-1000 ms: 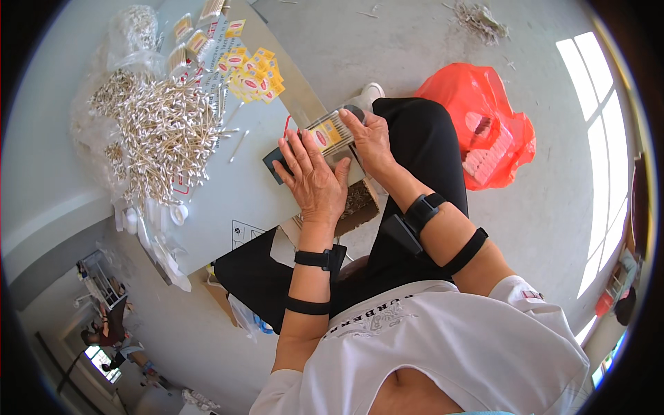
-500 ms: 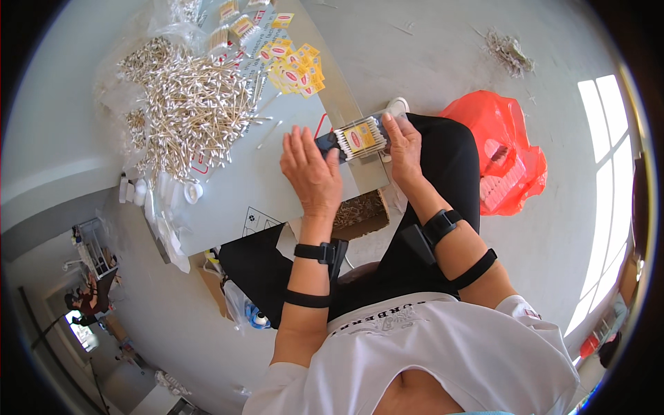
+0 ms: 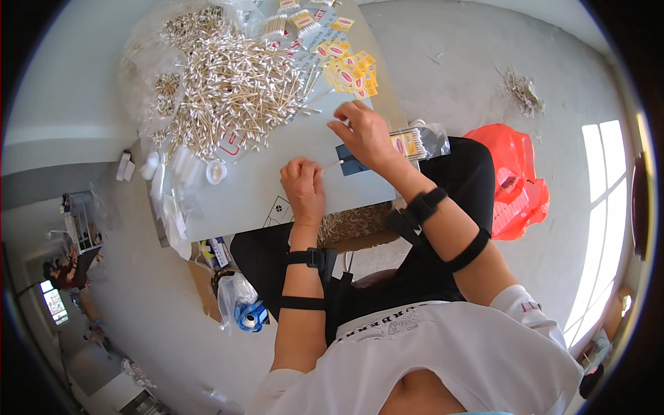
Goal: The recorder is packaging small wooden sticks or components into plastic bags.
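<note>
Packet of cotton swabs: landmark, lay at the desk edge. Right hand: left of packet, grip slightly parted. Left hand: farther left, fingers curled by a loose swab; whether clamped could not be told. Red bag: right of packet, held pink packs. Clear bag: far left, held swabs.

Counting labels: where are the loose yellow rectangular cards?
In the head view, the loose yellow cards lie right of the heaped white-tipped swabs, beyond the right hand.
</note>
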Available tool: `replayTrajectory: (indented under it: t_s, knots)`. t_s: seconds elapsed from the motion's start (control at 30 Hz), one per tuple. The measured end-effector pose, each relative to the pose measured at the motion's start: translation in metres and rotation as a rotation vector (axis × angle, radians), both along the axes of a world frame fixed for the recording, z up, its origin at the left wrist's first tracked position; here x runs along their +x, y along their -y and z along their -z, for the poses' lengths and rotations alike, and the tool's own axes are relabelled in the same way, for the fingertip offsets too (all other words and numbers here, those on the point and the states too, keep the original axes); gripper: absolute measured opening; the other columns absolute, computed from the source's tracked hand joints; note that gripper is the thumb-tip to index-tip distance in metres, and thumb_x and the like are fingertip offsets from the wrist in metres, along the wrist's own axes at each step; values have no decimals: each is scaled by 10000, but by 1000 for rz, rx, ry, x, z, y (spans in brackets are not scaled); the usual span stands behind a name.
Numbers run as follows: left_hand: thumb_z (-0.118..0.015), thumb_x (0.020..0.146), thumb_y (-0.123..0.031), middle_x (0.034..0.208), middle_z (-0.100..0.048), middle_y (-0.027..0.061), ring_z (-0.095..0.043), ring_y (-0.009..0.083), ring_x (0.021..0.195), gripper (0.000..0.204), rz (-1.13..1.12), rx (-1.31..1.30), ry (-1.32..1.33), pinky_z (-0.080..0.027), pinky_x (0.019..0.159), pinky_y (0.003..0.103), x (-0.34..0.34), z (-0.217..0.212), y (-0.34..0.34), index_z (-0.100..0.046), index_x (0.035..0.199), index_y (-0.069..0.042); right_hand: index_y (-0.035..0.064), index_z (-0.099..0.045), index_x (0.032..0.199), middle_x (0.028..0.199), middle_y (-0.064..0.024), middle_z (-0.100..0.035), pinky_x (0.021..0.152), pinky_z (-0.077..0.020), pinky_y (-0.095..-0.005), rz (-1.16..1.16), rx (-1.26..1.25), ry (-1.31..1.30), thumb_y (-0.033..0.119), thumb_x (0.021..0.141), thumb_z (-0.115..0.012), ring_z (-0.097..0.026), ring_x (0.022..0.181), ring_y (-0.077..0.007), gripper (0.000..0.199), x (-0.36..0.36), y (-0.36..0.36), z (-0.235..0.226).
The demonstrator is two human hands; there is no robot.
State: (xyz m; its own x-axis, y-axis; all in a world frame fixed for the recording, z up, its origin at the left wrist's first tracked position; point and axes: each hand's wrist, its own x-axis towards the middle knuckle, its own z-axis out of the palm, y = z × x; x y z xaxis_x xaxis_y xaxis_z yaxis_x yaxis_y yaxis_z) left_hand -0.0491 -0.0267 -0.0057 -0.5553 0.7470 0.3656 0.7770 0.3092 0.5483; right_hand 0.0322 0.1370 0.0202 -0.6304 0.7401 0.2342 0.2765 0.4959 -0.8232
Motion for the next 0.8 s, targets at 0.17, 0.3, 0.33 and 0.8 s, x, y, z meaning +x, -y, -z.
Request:
replayTrajectory:
  t_s: [0.17,0.3,0.33,0.8]
  knots:
    - [-670,730,3,948,-544,92,-505,304,937,152,64,25,37,-428,845,404,-7,-3,2,-616,849,-76,60,-648,849,919,-156,-607,785,-490,-426,50,328,238,168,772,-670,-588,942,-330,135,-76,-13,17]
    - [-672,732,2,966,-546,94,-503,308,960,162,29,42,76,-430,861,412,-11,-3,12,-619,863,-78,67,-644,828,875,-136,-594,762,-495,-419,-9,364,241,154,751,-663,-592,915,-321,117,-58,3,26]
    - [-667,736,6,1005,-552,99,-505,312,999,184,28,13,76,-427,889,422,-10,-5,14,-620,892,-80,72,-636,816,856,-126,-586,749,-497,-418,-45,380,212,149,750,-669,-595,894,-321,107,-44,11,28]
    - [-620,863,-139,1460,-410,155,-304,356,1395,507,-28,-227,-155,-240,1127,515,-2,-3,6,-486,1329,10,59,-634,868,970,-110,-581,851,-474,-383,-188,270,246,26,698,-699,-578,975,-309,185,8,-24,5]
